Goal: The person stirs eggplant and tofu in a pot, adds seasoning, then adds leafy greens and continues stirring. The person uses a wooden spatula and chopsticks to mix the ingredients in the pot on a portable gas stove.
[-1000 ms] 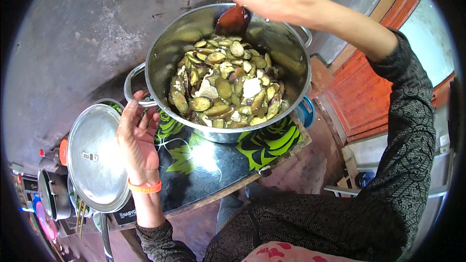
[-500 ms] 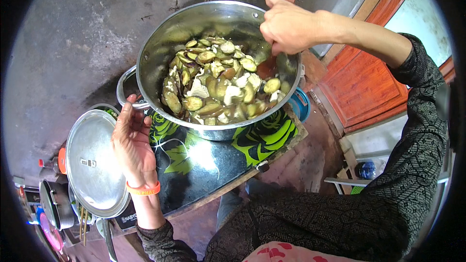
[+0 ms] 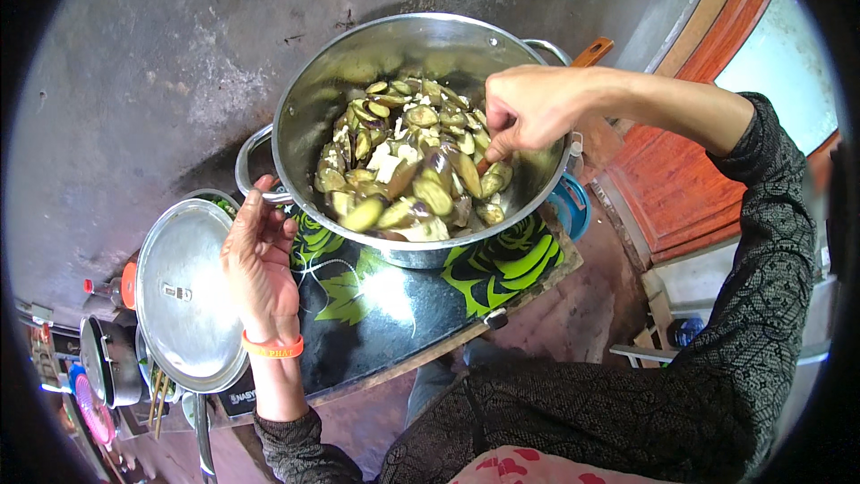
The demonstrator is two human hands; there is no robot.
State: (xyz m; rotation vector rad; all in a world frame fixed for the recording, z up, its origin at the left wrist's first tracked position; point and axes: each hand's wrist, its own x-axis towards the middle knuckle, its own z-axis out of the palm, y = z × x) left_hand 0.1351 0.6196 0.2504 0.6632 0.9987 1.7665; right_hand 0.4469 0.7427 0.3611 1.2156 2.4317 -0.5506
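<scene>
A large steel pot (image 3: 300, 90) holds sliced eggplant (image 3: 421, 116) mixed with white pieces that look like tofu (image 3: 387, 159). My right hand (image 3: 533, 112) is closed around a reddish-brown spatula (image 3: 591, 53), low over the right side of the pot. The spatula's handle end sticks out past my hand toward the upper right, and its lower end is down among the slices, mostly hidden. At the pot's left loop handle (image 3: 253, 161), my left hand (image 3: 260, 255) has its fingertips closed on the metal, palm turned inward.
Under the pot is a black glass-topped stove (image 3: 358, 341) with green flower patterns. A round steel lid (image 3: 188, 305) leans beside my left wrist. Chopsticks (image 3: 159, 399) and a dark pot (image 3: 112, 358) lie farther left. A blue basin (image 3: 571, 206) sits right of the pot, near a red wooden door (image 3: 667, 188).
My right hand has come down deeper into the pot, tilting the spatula's handle to the right. Slices and white pieces have shifted toward the near side. My left hand stays at the handle.
</scene>
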